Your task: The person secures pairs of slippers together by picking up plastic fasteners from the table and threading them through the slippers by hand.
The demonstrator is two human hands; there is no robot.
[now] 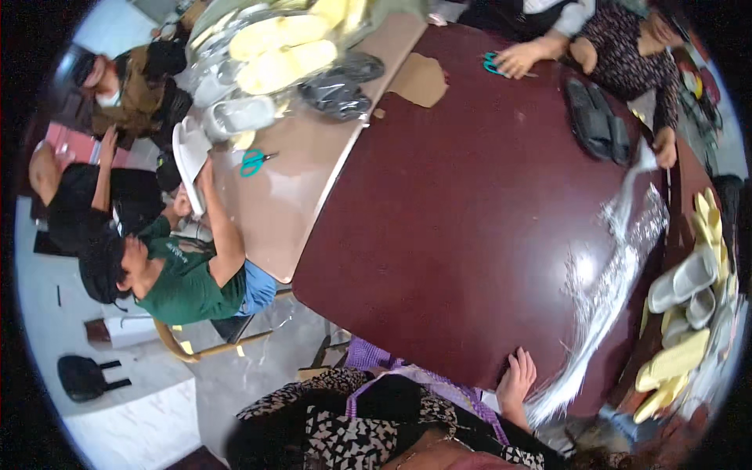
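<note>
My hand (517,381) lies open, fingers spread flat on the near rim of the worktop (470,204), just beside the tail of the film (607,290); which hand it is I cannot tell, and no second hand shows. The film, a crinkled, glossy clear strip, should slide better if pressed flat than if pinched. Beyond the film: soft yellow and white slippers (681,329). The worktop is smooth, dark maroon and rounded.

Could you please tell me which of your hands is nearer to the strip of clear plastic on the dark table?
Right. The right hand lies open on the table edge, just left of the clear plastic strip at its lower end. The left hand is out of view.
</note>
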